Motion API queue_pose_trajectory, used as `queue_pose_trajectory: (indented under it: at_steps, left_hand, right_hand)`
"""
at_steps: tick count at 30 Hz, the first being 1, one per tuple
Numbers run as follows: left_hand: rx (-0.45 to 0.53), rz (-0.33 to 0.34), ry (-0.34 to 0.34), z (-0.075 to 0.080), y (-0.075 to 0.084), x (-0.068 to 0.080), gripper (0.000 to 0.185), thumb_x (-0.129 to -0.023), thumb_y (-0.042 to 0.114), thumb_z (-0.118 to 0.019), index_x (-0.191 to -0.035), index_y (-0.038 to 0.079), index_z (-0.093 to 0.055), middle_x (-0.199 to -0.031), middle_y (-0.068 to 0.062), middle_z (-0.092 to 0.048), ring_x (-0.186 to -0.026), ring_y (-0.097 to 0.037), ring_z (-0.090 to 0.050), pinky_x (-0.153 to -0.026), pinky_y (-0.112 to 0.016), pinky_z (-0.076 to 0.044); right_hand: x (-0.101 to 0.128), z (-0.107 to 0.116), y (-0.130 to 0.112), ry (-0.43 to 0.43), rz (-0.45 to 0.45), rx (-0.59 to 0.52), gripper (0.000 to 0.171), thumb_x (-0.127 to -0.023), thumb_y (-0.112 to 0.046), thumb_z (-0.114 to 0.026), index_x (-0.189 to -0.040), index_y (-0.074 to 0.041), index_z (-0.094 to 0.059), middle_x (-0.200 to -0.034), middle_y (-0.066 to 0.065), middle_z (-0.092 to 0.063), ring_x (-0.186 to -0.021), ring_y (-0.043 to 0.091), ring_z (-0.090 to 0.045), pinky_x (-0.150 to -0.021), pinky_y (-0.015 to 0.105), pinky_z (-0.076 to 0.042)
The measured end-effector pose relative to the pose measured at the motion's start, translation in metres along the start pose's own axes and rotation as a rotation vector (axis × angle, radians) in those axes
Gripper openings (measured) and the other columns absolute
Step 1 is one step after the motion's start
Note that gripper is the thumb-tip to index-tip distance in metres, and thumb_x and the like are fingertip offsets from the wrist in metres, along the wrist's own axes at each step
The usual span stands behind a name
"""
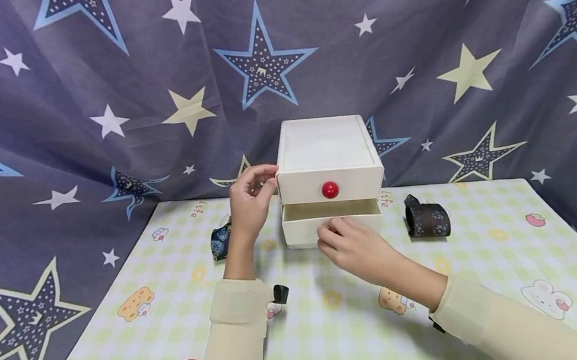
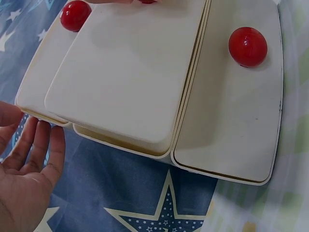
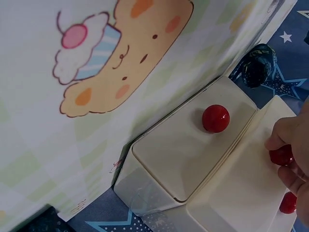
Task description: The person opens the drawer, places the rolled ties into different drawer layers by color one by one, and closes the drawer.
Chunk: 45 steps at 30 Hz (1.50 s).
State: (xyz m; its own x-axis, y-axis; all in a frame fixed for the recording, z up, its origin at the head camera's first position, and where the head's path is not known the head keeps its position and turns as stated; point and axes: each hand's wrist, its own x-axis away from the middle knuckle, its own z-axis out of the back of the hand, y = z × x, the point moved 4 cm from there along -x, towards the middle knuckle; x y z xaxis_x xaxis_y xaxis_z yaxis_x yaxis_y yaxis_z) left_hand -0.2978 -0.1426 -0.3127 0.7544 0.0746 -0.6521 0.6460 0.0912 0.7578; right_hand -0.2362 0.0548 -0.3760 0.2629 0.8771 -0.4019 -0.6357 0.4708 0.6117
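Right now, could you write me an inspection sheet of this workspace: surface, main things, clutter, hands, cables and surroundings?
Surface: checked cloth with cartoon prints.
Main things: white drawer box; top drawer closed, middle drawer pulled out.
Clutter: dark blue patterned cup-shaped thing left of the box, dark brown one right.
Left hand: touches the box's left side.
Right hand: pinches the middle drawer's red knob.
Cables: nothing seen.
Surroundings: dark star-patterned curtain behind.

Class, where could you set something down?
Bare tablecloth lies left of the blue cup, right of the brown cup, and between the sleeves. The drawer unit is bare on top. Crowded: the open drawer, where the right hand holds the red knob, and the unit's left corner, beside the left hand.
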Motion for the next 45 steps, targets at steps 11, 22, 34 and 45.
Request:
queue_pose_trajectory:
  at_steps: [11, 22, 34, 45]
  left_hand:
    - [0.014, 0.01, 0.001, 0.0, -0.002, 0.0, 0.019, -0.091, -0.011, -0.065, -0.109, -0.014, -0.069, -0.105, -0.03, -0.066, -0.089, -0.022, -0.064, -0.066, -0.017, -0.047]
    - [0.015, 0.002, -0.003, 0.0, -0.002, 0.0, 0.019, -0.091, -0.012, -0.065, -0.11, -0.014, -0.069, -0.106, -0.03, -0.066, -0.094, -0.044, -0.062, -0.066, -0.018, -0.048]
    - [0.007, -0.006, -0.001, 0.0, 0.001, -0.001, 0.019, -0.091, -0.012, -0.065, -0.109, -0.014, -0.069, -0.105, -0.03, -0.066, -0.089, -0.03, -0.063, -0.066, -0.018, -0.047]
    - [0.002, 0.003, -0.007, 0.0, 0.0, 0.0, 0.019, -0.09, -0.011, -0.065, -0.109, -0.014, -0.069, -0.106, -0.029, -0.066, -0.087, -0.015, -0.063, -0.066, -0.018, -0.046]
  right_hand:
    - [0.003, 0.007, -0.005, 0.011, 0.012, 0.007, 0.009, -0.095, -0.002, -0.063, -0.1, -0.005, -0.07, -0.107, 0.009, -0.058, -0.095, 0.026, -0.051, -0.081, 0.032, -0.047]
    - [0.007, 0.013, -0.012, 0.044, 0.022, 0.001, 0.011, -0.094, -0.001, -0.061, -0.1, -0.005, -0.07, -0.106, 0.008, -0.059, -0.093, 0.025, -0.051, -0.081, 0.031, -0.049]
    - [0.011, 0.017, -0.017, 0.09, 0.036, -0.004, 0.03, -0.103, 0.001, -0.04, -0.097, -0.006, -0.069, -0.105, 0.008, -0.058, -0.091, 0.025, -0.051, -0.078, 0.031, -0.048]
    - [0.015, 0.023, -0.021, 0.066, 0.034, -0.054, 0.028, -0.101, 0.002, -0.043, -0.1, -0.005, -0.07, -0.11, 0.009, -0.06, -0.095, 0.026, -0.053, -0.081, 0.033, -0.049]
